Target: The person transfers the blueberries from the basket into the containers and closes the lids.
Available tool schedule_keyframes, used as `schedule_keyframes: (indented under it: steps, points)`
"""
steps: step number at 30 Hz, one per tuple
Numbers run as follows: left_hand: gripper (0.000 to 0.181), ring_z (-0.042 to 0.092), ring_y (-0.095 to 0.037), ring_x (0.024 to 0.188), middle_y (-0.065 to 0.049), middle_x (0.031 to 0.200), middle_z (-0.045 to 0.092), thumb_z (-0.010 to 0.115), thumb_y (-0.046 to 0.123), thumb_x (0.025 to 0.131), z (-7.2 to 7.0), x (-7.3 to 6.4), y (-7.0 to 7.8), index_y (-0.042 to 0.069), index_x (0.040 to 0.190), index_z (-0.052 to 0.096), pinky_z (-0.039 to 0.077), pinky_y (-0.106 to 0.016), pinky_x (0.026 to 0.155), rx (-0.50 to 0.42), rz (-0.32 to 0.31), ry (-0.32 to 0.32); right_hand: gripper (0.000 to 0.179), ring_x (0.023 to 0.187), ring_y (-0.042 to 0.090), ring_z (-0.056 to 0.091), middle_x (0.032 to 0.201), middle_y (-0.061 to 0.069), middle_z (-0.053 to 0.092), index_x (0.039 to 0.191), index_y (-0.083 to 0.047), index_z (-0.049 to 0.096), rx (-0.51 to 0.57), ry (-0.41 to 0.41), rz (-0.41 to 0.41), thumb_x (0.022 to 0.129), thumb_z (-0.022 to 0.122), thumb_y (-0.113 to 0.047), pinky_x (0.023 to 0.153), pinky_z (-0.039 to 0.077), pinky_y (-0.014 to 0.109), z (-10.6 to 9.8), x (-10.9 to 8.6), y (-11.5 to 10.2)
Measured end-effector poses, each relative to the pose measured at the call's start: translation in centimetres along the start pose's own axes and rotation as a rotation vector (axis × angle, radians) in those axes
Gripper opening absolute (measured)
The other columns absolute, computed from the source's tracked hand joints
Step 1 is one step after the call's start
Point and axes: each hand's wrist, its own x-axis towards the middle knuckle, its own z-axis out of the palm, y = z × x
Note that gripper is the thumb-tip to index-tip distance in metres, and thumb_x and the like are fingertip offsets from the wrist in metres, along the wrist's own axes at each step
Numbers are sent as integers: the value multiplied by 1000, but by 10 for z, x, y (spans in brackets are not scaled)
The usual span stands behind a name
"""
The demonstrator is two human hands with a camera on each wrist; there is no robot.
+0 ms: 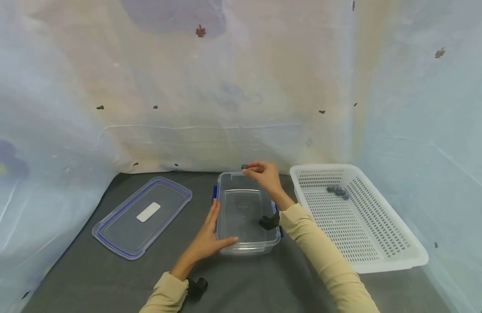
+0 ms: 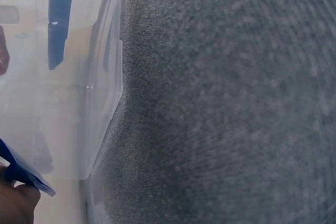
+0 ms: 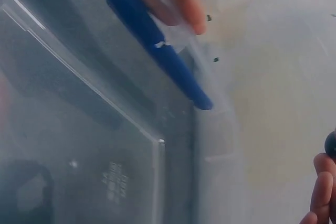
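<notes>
A clear plastic box (image 1: 245, 208) with blue side latches stands on the dark cloth, without its lid. My left hand (image 1: 205, 239) rests against its left side with straight fingers, the thumb reaching across the near-left corner. Above the far rim, my right hand (image 1: 267, 177) pinches a small dark blueberry (image 1: 244, 167) between thumb and fingertips. The same berry shows at the edge of the right wrist view. To the right, several more blueberries (image 1: 338, 191) sit together near the far end of a white perforated basket (image 1: 397, 265).
The box's lid (image 1: 162, 230), blue-sealed with a white label (image 1: 148, 212), lies flat on the dark cloth (image 1: 119, 282) at the left. A pale patterned sheet (image 1: 241, 87) hangs behind and on both sides. The basket stands close to the right forearm.
</notes>
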Motion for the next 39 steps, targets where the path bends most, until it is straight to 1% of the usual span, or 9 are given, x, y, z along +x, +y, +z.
schedule_keyframes:
  steps: [5,9,17,22,23,25,29,33,39]
  points:
    - [115,2,-37,144,-14,161,-6,82,35,77,-2,0,0,2,155,4,17,-62,108,0,-2,-13,23,88,24,68,92,12,72,102,0,72,-32,27,32,84,77,-13,73,53,34,20,5,15]
    - [115,1,-36,144,-12,161,-8,82,36,78,-3,1,0,5,156,2,17,-62,108,-4,-19,-34,24,87,25,68,92,11,72,101,-1,72,-73,41,62,83,79,-15,74,54,37,33,8,25]
    - [115,0,-36,144,-12,161,-9,82,35,79,-1,2,0,5,155,1,15,-63,108,-11,-26,-31,26,86,27,68,92,13,72,100,-1,73,-161,34,131,82,80,-18,74,54,39,49,12,42]
    - [115,0,-35,144,-13,161,-9,82,33,78,-1,1,-1,4,155,2,15,-62,109,-9,-8,-23,24,83,26,69,89,12,73,97,-1,74,-189,21,158,80,81,-17,75,54,38,58,15,55]
    - [115,0,-35,144,-13,161,-8,82,33,78,-1,1,-1,4,155,2,15,-61,109,-10,-5,-21,23,83,25,69,88,11,73,96,-1,74,-182,14,163,80,81,-16,76,54,40,60,14,58]
    - [115,0,-34,144,-13,161,-8,82,34,78,0,1,-1,4,155,2,14,-60,109,-10,-4,-20,22,84,25,70,86,10,73,95,-1,74,-186,2,166,80,81,-15,91,48,41,63,14,62]
    - [115,-1,-35,144,-12,161,-9,82,35,78,0,1,-1,5,155,1,14,-60,109,-18,-11,-27,21,86,25,69,85,9,73,96,0,73,-201,-20,180,80,80,-12,96,44,44,69,10,68]
    - [115,-1,-35,144,-11,161,-10,82,33,79,0,0,0,7,156,1,16,-60,109,-22,-17,-34,20,82,23,70,84,9,73,95,1,73,-262,-29,188,80,80,-10,83,51,40,74,7,74]
    - [116,0,-36,144,-12,161,-9,84,22,76,1,-1,-2,6,156,2,19,-63,107,-28,-10,-19,19,74,18,68,80,7,73,91,1,74,-276,-55,210,78,81,-10,71,53,32,77,4,81]
